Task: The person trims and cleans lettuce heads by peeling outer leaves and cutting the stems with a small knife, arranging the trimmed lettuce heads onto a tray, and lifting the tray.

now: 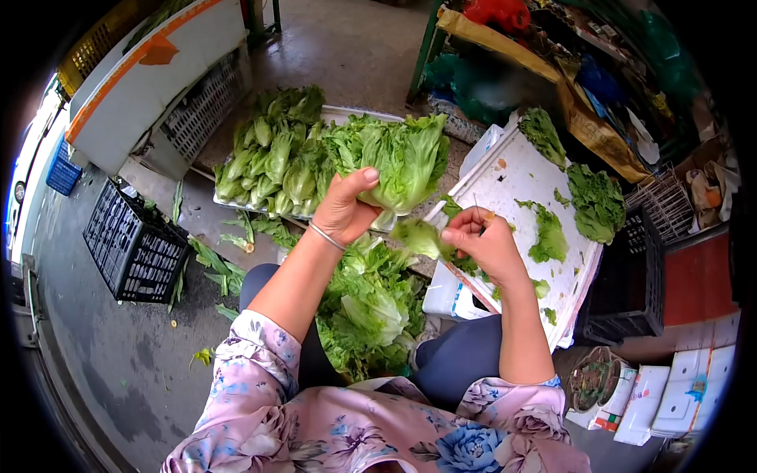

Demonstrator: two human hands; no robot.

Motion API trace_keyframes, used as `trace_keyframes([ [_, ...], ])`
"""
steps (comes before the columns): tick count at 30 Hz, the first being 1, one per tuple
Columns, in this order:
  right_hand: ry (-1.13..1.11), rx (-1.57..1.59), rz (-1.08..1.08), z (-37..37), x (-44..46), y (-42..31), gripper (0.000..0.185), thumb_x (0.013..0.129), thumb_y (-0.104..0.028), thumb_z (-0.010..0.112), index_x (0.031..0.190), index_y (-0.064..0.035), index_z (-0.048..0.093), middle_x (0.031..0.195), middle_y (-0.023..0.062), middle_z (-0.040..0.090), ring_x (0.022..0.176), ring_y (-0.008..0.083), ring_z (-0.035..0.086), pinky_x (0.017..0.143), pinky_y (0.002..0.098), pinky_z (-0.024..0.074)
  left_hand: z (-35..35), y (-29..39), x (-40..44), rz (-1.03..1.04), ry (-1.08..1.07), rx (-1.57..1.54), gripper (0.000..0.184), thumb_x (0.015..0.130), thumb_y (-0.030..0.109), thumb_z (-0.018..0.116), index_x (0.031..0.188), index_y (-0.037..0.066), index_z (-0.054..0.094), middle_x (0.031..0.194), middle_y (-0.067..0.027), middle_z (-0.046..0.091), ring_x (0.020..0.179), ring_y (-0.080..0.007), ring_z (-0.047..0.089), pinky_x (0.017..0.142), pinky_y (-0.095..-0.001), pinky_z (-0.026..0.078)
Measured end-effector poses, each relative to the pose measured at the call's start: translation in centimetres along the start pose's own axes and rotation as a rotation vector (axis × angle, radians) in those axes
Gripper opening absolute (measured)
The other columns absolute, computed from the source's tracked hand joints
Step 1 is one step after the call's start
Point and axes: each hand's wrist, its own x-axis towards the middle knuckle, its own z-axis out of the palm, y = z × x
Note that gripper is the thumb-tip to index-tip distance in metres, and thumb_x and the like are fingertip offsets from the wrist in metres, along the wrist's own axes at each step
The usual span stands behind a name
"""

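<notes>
My left hand (348, 206) is closed round the base of a head of lettuce (402, 158), its frilly leaves pointing away from me. Just to the right, my right hand (485, 240) pinches a loose lettuce leaf (420, 238), which hangs a little apart from the head's cut stem. Below both hands, between my knees, lies a heap of loose lettuce leaves (367, 307). Beyond my left hand, several small heads of lettuce (280, 158) are stacked in a white tray (335, 113).
On the right, a white board (493, 189) bears scattered leaves and lettuce heads (595, 203). A black crate (138, 244) stands on the floor at left, another black crate (631, 276) at right. White foam boxes (686, 394) lie lower right. Leaf scraps litter the ground.
</notes>
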Motion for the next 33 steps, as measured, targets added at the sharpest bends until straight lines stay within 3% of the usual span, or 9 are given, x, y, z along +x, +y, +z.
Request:
trace_keyframes([
  [2, 0.018, 0.103, 0.066, 0.1, -0.2, -0.5, 0.038, 0.074, -0.017, 0.072, 0.102, 0.0025, 0.058, 0.08, 0.0036, 0.06, 0.067, 0.0079, 0.053, 0.06, 0.0225, 0.0452, -0.2, 0.1, -0.5, 0.054, -0.024, 0.112, 0.045, 0.073, 0.011, 0.067, 0.112, 0.002, 0.049, 0.104, -0.0077, 0.057, 0.095, -0.0204, 0.056, 0.087, -0.0366, 0.044],
  [5, -0.019, 0.388, -0.059, 1.9, -1.1, -1.5, 0.043, 0.074, -0.013, 0.072, 0.11, 0.0032, 0.054, 0.089, 0.006, 0.061, 0.074, 0.0098, 0.056, 0.067, 0.0254, 0.047, 2.0, 0.2, -1.2, 0.14, -0.076, 0.289, 0.049, 0.071, 0.007, 0.068, 0.115, 0.001, 0.047, 0.105, -0.0065, 0.056, 0.096, -0.0173, 0.055, 0.085, -0.0323, 0.044],
  [11, 0.022, 0.221, -0.15, 1.8, -0.7, -0.2, 0.038, 0.071, -0.01, 0.073, 0.104, 0.0009, 0.057, 0.092, 0.0051, 0.062, 0.081, 0.0104, 0.056, 0.074, 0.0257, 0.0455, 2.8, 0.3, -1.8, 0.208, -0.144, 0.827, 0.055, 0.066, 0.009, 0.072, 0.114, 0.0, 0.046, 0.105, -0.0055, 0.055, 0.096, -0.015, 0.052, 0.087, -0.0294, 0.042],
  [15, 0.008, 0.108, -0.171, 1.4, -0.6, 0.0, 0.026, 0.073, -0.009, 0.071, 0.095, -0.0018, 0.062, 0.089, 0.0027, 0.063, 0.082, 0.0096, 0.055, 0.075, 0.0245, 0.0441, 3.1, 0.3, -1.9, 0.184, -0.148, 0.904, 0.062, 0.062, 0.008, 0.075, 0.115, 0.001, 0.044, 0.105, -0.0054, 0.055, 0.097, -0.0145, 0.051, 0.087, -0.0294, 0.041],
  [20, -0.015, 0.217, -0.099, 1.6, -1.0, -1.0, 0.024, 0.077, -0.006, 0.066, 0.099, 0.001, 0.059, 0.089, 0.0028, 0.062, 0.079, 0.0103, 0.055, 0.073, 0.0244, 0.0444, 2.8, -0.1, -1.8, 0.189, -0.232, 0.827, 0.071, 0.057, 0.01, 0.081, 0.117, 0.0, 0.044, 0.109, -0.0066, 0.055, 0.099, -0.015, 0.052, 0.089, -0.0305, 0.042],
  [23, -0.091, 0.356, 0.013, 1.3, -0.5, 0.0, 0.027, 0.078, -0.005, 0.065, 0.103, 0.0024, 0.057, 0.091, 0.0049, 0.061, 0.078, 0.0104, 0.055, 0.073, 0.0236, 0.0453, 3.1, -0.7, -1.7, -0.069, -0.243, 0.318, 0.064, 0.063, 0.008, 0.077, 0.118, 0.001, 0.044, 0.111, -0.0087, 0.056, 0.101, -0.0202, 0.054, 0.09, -0.034, 0.042],
  [25, -0.087, 0.329, 0.062, 1.5, -0.2, -0.1, 0.028, 0.077, -0.005, 0.065, 0.103, 0.0027, 0.056, 0.087, 0.0047, 0.06, 0.076, 0.0085, 0.054, 0.069, 0.0217, 0.0456, 2.4, -1.5, -1.5, -0.049, -0.222, 0.268, 0.056, 0.068, 0.006, 0.071, 0.117, 0.001, 0.046, 0.11, -0.0101, 0.057, 0.1, -0.0223, 0.056, 0.085, -0.0373, 0.047],
  [28, 0.239, 0.305, -0.056, 2.2, 0.4, 0.6, 0.029, 0.075, -0.008, 0.069, 0.097, 0.0024, 0.054, 0.081, 0.003, 0.058, 0.07, 0.0065, 0.053, 0.063, 0.0196, 0.0449, 2.3, -2.3, -1.5, -0.188, -0.084, 0.193, 0.04, 0.074, 0.002, 0.064, 0.112, 0.0, 0.05, 0.103, -0.0111, 0.06, 0.09, -0.0212, 0.061, 0.07, -0.0401, 0.054],
  [33, 0.315, 0.145, -0.208, 2.6, 0.1, 0.7, 0.026, 0.074, -0.008, 0.07, 0.094, 0.0018, 0.056, 0.083, 0.0037, 0.059, 0.067, 0.0068, 0.053, 0.063, 0.0204, 0.0454, 2.4, -3.4, -0.8, -0.066, 0.066, 0.239, 0.032, 0.075, 0.002, 0.064, 0.104, 0.002, 0.053, 0.095, -0.0099, 0.062, 0.084, -0.0201, 0.061, 0.068, -0.0364, 0.054],
])
